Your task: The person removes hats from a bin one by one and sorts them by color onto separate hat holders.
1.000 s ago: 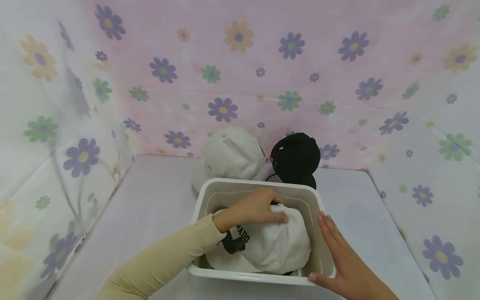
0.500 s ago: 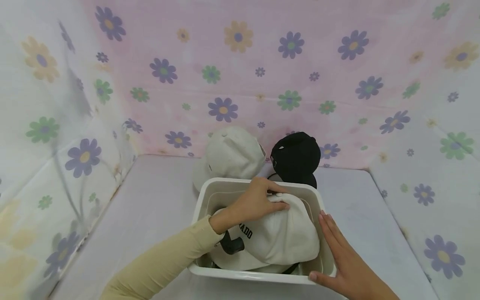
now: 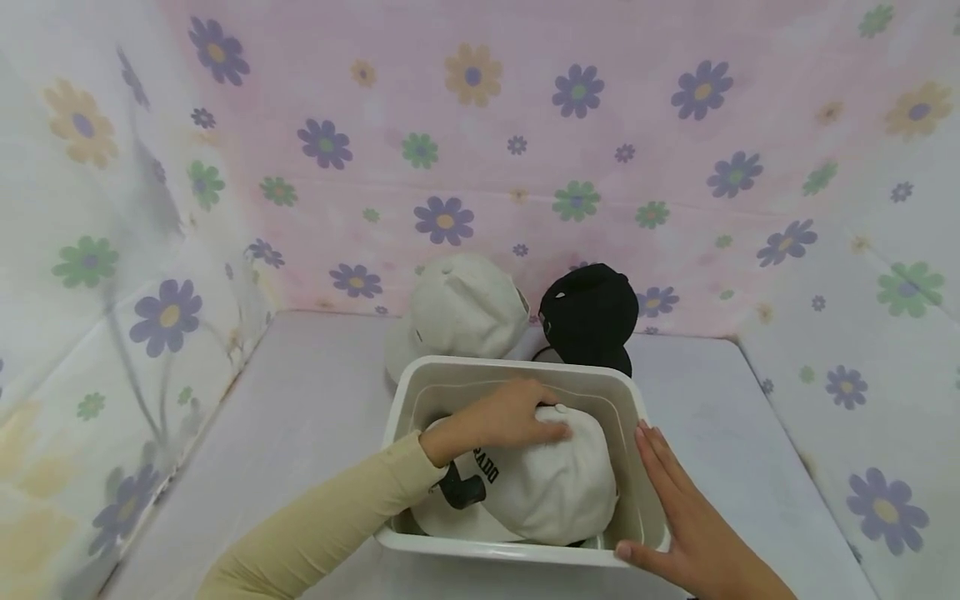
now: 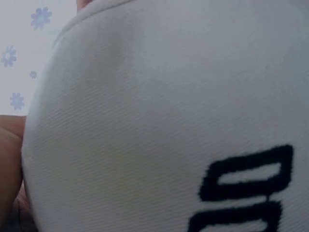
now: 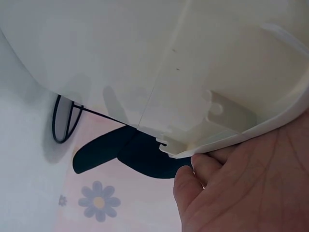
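Observation:
A white baseball cap [image 3: 558,483] with dark lettering lies in a white plastic tub [image 3: 517,553]. My left hand [image 3: 506,417] reaches in and pinches the crown near its top button, thumb on the near side; the other fingers are partly hidden behind the fabric. In the left wrist view the cap [image 4: 135,111] fills nearly everything, its embroidered letters at lower right. My right hand [image 3: 693,517] rests on the tub's right side, fingers straight along the rim and thumb at the front corner. In the right wrist view that hand [image 5: 246,179] touches the rim from outside.
Behind the tub stand a second white cap [image 3: 468,308] and, to its right, a black cap [image 3: 592,317], close to its back rim. A thin black wire frame [image 5: 60,121] shows past the tub. Flower-print cloth walls [image 3: 517,108] enclose the pale table [image 3: 322,400].
The left hand lifted the cap slightly and tilted it right half a second ago, then lowered it back into the tub. The right hand has stayed at the rim.

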`<control>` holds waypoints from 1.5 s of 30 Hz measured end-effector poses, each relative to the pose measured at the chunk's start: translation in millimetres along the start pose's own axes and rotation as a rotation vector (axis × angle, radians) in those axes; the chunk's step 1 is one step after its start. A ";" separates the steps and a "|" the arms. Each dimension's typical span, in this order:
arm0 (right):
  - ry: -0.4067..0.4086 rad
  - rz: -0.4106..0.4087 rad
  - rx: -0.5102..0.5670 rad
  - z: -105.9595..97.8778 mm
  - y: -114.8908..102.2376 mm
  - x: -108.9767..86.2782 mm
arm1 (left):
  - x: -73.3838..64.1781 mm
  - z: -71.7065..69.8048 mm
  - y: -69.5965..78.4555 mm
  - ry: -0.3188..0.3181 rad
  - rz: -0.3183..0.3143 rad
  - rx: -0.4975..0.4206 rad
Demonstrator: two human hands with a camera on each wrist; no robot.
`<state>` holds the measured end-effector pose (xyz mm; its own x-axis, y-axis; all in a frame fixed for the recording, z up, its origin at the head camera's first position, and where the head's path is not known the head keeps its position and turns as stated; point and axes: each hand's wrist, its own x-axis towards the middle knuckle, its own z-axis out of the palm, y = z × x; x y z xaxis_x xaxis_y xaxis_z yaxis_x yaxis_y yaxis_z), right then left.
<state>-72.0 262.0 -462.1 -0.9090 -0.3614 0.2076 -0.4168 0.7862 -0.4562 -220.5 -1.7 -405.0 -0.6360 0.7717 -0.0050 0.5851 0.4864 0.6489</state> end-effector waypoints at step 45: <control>0.080 -0.125 -0.062 1.8 2.3 -2.4 | -68.8 -168.9 52.1 0.462 0.023 -0.185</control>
<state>-70.8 263.8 -465.2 -0.8460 -0.4197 0.3289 -0.5241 0.7677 -0.3686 -231.2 -98.7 -242.3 -0.8051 0.4988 0.3210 0.5290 0.3589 0.7690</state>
